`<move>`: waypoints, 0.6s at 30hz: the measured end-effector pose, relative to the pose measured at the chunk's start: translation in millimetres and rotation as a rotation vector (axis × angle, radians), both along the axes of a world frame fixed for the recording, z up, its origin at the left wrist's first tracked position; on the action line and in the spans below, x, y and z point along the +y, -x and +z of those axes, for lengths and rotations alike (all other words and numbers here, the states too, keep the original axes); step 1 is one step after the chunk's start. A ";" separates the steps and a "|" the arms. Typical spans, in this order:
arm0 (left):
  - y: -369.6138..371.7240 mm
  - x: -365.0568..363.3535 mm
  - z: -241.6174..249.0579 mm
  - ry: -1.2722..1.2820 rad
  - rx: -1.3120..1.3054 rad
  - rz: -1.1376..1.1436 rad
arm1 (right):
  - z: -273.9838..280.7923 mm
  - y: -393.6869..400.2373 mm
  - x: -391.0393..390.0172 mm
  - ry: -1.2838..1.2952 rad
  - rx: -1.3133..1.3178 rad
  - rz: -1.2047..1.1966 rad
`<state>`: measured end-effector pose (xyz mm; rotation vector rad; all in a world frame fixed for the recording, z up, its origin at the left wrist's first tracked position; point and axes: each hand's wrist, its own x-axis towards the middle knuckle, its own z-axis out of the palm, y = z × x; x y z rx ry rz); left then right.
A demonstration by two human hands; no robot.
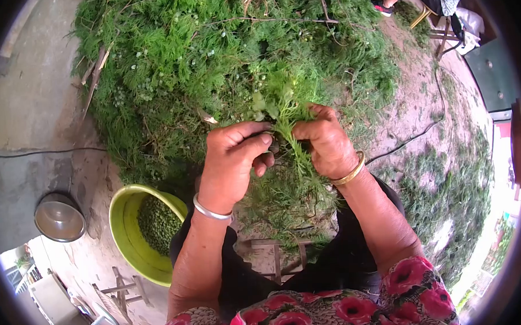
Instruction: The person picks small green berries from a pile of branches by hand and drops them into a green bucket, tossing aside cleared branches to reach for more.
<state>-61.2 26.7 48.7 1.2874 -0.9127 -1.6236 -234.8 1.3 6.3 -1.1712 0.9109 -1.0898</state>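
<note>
Grasped in right hand (329,139): leafy sprig (286,116); left hand (228,164) alongside, curled, hold unclear; bucket (123,235) rim near left; partly open ground (399,120) right of branch heap (175,67).

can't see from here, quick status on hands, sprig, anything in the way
Right hand gripping conifer sprig. Left hand close beside it, contact unclear. Conifer branches piled just beyond; nothing visibly blocking either hand.

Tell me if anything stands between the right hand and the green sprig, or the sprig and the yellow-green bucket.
Nothing visible separates the right hand from the sprig it grips. Toward the bucket, the left hand lies across the straight line in this view, and the left trouser leg covers part of the bucket.
</note>
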 end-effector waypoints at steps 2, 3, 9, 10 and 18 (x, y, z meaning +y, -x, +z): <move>-7.9 -3.2 -0.2 -0.072 0.137 0.024 | -9.4 5.9 1.1 0.306 0.163 0.028; -15.4 -5.6 -3.0 -0.033 0.288 0.025 | 8.2 1.0 0.3 -0.188 0.025 -0.128; -12.1 -7.0 0.3 0.236 0.248 0.160 | 5.7 -0.5 -4.8 -0.670 -0.218 -0.232; -9.7 -6.1 -3.5 0.322 0.045 0.164 | 26.6 -4.2 -3.0 -0.683 -0.217 -0.239; 7.5 -8.3 -22.1 0.795 -0.764 0.217 | -7.8 2.7 2.8 -0.153 0.111 0.056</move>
